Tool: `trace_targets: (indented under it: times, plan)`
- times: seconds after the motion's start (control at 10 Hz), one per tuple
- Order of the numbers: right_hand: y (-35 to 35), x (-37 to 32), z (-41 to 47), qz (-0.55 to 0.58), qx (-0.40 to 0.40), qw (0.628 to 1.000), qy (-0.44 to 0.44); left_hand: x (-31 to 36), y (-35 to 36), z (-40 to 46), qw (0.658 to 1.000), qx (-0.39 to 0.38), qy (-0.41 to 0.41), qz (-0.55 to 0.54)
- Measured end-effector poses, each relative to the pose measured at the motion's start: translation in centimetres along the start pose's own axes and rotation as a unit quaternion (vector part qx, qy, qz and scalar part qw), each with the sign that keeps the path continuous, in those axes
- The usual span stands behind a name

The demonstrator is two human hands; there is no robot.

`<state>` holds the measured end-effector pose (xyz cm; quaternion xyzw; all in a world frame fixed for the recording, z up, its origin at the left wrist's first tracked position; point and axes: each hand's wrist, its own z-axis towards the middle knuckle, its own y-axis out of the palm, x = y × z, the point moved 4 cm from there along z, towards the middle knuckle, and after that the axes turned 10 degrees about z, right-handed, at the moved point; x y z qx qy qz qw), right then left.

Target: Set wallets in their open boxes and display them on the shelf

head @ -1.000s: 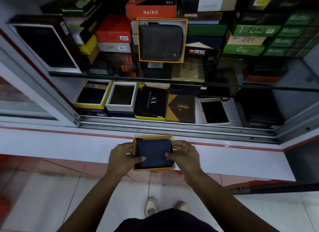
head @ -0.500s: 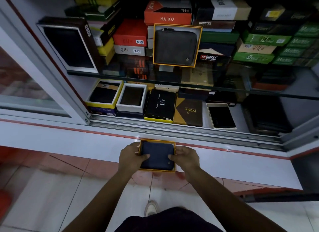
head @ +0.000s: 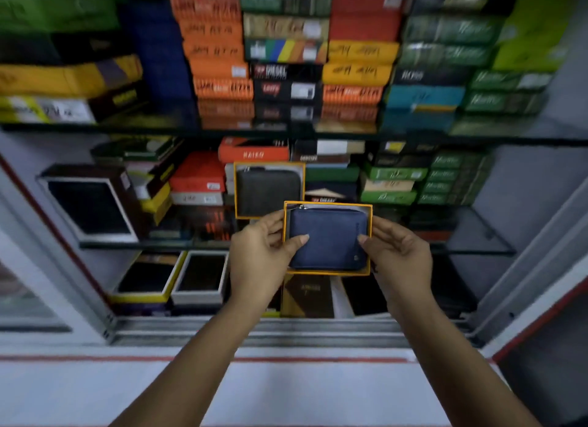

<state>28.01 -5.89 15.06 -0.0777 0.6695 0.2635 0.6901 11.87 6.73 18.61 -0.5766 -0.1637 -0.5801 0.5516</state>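
Observation:
A navy zip wallet (head: pixel 329 239) lies in an open orange-rimmed box (head: pixel 327 204), held upright in front of the middle glass shelf (head: pixel 471 251). My left hand (head: pixel 261 255) grips the box's left side with the thumb on the wallet. My right hand (head: pixel 397 251) grips the right side, thumb also on the wallet. Just behind and to the left, a grey zip wallet in its own orange-rimmed box (head: pixel 267 189) stands displayed on that shelf.
Stacks of closed wallet boxes (head: pixel 394 178) fill the shelf backs and the upper shelf (head: pixel 286 45). A large dark boxed wallet (head: pixel 89 207) leans at the left. Open boxes (head: pixel 197 277) sit on the bottom shelf. The sliding-door track (head: pixel 286 331) and white sill run below.
Both hands have raised the boxed navy wallet from below the sill up to the middle shelf, tilting it upright. The view has swung upward, showing the upper shelf.

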Motion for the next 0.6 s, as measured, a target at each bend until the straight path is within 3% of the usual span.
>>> trace_targets:
  times: [0.3,0.5,0.6]
  plan:
    - [1.1,-3.4,7.4,-0.125,0.055,0.988,-0.071,2.6,6.3,7.5,0.998,0.021,0.024,0.058]
    - [1.7,-2.4,8.2,-0.192,-0.005,0.978,-0.077,2.6,8.0,8.2,0.991,-0.027,0.061,0.113]
    - [1.9,-3.3,6.0,-0.243,0.015,0.948,-0.204,2.9,7.2,6.9,0.991,0.015,0.109,0.070]
